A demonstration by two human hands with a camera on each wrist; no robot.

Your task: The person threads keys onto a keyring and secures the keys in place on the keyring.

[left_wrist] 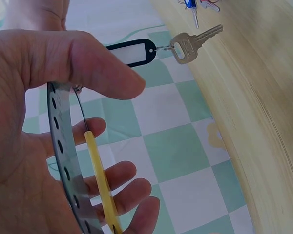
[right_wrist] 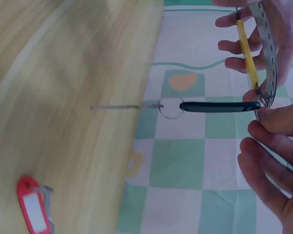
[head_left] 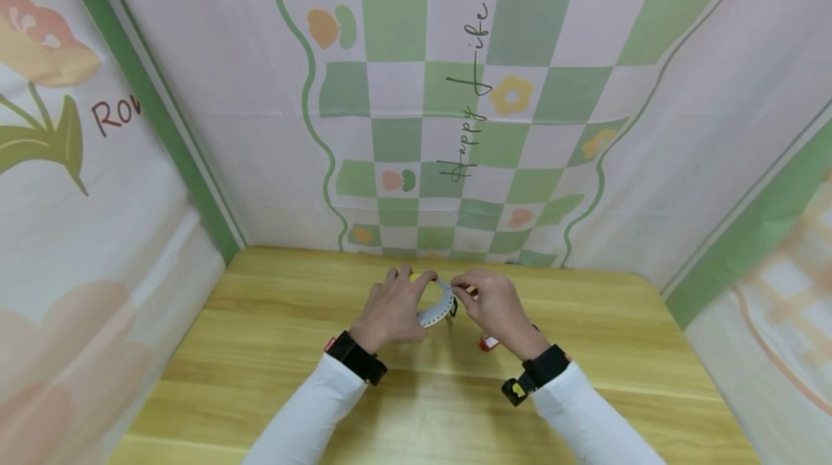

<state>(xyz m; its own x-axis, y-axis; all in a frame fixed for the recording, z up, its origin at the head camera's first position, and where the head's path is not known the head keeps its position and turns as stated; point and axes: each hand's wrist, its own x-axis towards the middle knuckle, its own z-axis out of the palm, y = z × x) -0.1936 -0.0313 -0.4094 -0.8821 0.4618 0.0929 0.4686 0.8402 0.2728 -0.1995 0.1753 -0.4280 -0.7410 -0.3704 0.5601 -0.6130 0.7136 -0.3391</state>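
My left hand (head_left: 395,308) holds a curved metal band (head_left: 437,313) with a row of punched holes, up above the table. Beside the band, by my left fingers, is a slim yellow piece (left_wrist: 101,180), seen edge-on. My right hand (head_left: 497,304) pinches a small ring at the band's end with thumb and fingers. From there a black key tag (right_wrist: 219,107) with a white label extends, and a key (left_wrist: 188,48) is attached to its other end by a split ring. Whether the tag is threaded on the band is hard to tell.
A red key tag (right_wrist: 34,207) with a white label lies on the wooden table (head_left: 273,335) below my right hand. A blue key tag (left_wrist: 190,4) shows at the top of the left wrist view. Behind the table hangs a checked cloth (head_left: 455,227).
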